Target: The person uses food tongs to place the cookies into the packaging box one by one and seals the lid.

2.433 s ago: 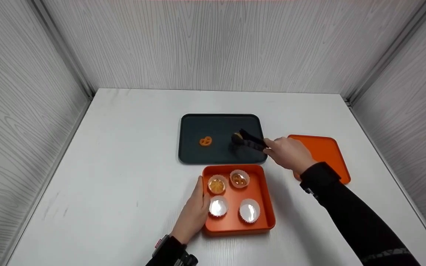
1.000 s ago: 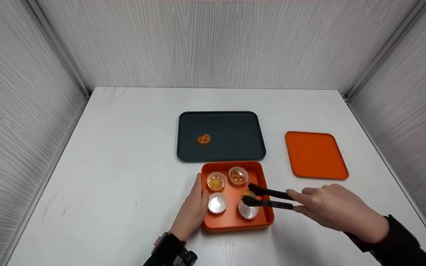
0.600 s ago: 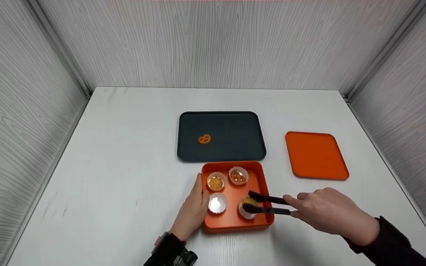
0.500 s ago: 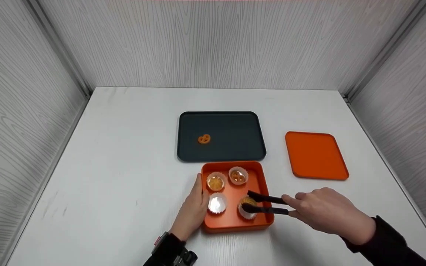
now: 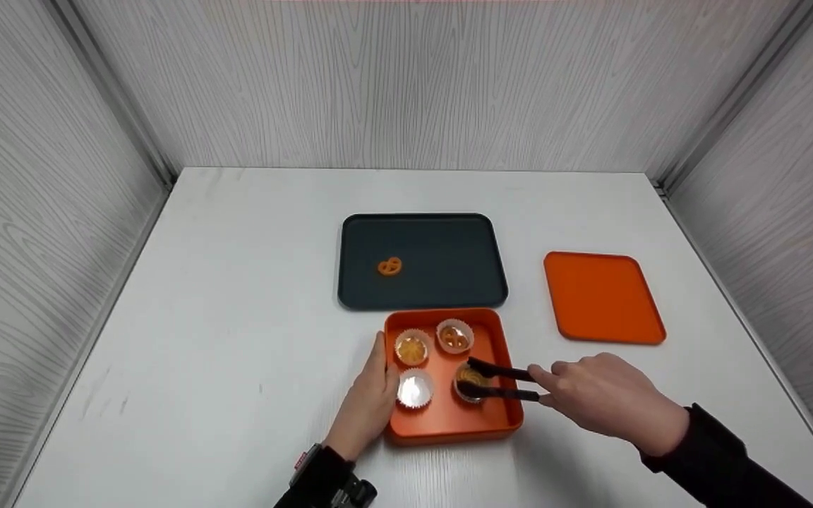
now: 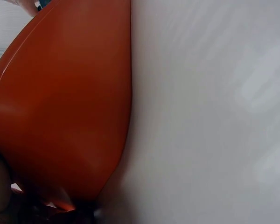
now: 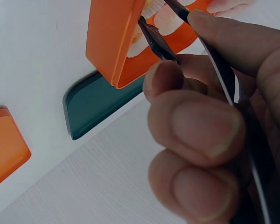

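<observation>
right hand (image 5: 600, 391) pinching black tongs (image 5: 511, 394), tips either side of cookie (image 5: 470, 375); probably light, crumbly, grip sides gently; left hand (image 5: 365, 401) straight-fingered against orange box (image 5: 449, 429)

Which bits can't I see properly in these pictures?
Head view: part of one snack, behind the tongs.
Head view: part of the box's left side, behind the left hand.
Left wrist view: the inside of the box, behind its wall.
Right wrist view: part of the dark tray, behind the box.
</observation>
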Demonstrator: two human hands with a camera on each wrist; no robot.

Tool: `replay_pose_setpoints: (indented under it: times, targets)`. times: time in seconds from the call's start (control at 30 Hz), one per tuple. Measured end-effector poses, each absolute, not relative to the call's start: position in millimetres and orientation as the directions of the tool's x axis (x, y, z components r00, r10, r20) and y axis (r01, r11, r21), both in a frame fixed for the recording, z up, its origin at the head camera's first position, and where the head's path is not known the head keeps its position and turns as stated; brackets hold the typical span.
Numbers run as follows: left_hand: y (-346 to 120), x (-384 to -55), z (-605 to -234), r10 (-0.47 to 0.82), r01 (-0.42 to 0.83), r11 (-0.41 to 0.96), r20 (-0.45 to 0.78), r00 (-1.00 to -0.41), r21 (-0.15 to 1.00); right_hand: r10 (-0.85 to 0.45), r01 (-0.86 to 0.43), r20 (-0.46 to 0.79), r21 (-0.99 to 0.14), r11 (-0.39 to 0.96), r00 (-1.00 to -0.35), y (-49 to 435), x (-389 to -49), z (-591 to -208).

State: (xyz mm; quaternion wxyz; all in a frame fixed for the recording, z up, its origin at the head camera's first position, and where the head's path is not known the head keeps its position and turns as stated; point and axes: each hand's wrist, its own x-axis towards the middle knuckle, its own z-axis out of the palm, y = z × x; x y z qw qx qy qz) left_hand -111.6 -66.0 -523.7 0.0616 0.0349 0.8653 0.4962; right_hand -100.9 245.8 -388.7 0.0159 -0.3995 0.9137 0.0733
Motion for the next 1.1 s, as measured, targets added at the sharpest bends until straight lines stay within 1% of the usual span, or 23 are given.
replay_pose_setpoints:
  times: [0.13, 0.3, 0.57, 0.9, 1.1]
  targets:
    - [-66, -111, -524, 0.124, 0.016, 0.510, -0.055, -0.991, 0.860, -0.729, -0.731, -0.070, 0.127, 0.670, -0.681, 245, -103, -392]
    - [-67, -110, -524, 0.124, 0.022, 0.506, -0.048, -0.991, 0.862, -0.719, -0.724, -0.088, 0.110, 0.681, -0.690, 244, -105, -392]
    - [-67, -111, -523, 0.125, 0.007, 0.505, -0.065, -0.990, 0.863, -0.718, -0.721, -0.066, 0.077, 0.689, -0.693, 247, -106, -393]
    - [-67, -111, -522, 0.125, -0.002, 0.503, -0.075, -0.989, 0.864, -0.706, -0.710, -0.079, 0.032, 0.704, -0.704, 249, -106, -384]
    - [-66, -111, -523, 0.128, 0.020, 0.509, -0.053, -0.990, 0.860, -0.723, -0.723, -0.012, 0.040, 0.690, -0.691, 254, -107, -376]
